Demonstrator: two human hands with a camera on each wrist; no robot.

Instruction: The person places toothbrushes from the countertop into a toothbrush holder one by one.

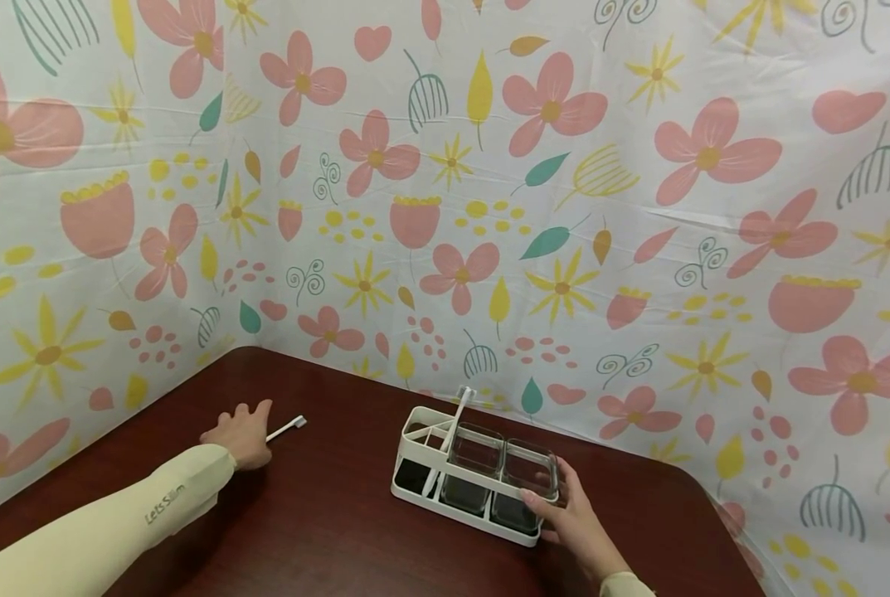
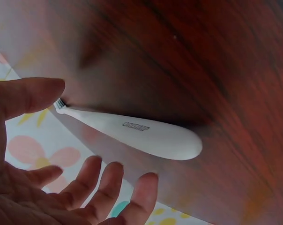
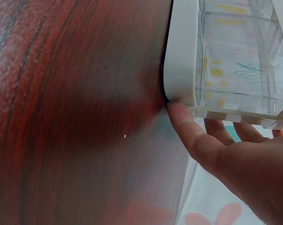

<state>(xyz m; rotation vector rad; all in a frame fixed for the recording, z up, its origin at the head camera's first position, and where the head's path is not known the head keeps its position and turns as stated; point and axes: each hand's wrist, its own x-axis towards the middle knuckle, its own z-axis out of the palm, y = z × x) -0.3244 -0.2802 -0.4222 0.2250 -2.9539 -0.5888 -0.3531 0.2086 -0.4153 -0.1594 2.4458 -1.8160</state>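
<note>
My left hand hovers at the left of the table over a white toothbrush lying flat. The left wrist view shows its thumb and fingers spread either side of that toothbrush, with a gap to the thick handle. At the right, my right hand grips the end of a white toothbrush holder, its thumb on the front edge and fingers around the end. A second white toothbrush leans upright in the holder's left part. Two clear cups sit in the right part.
The dark red wooden table has rounded far corners. A white curtain printed with flowers hangs close behind its back and left edges. The holder stands near the back edge.
</note>
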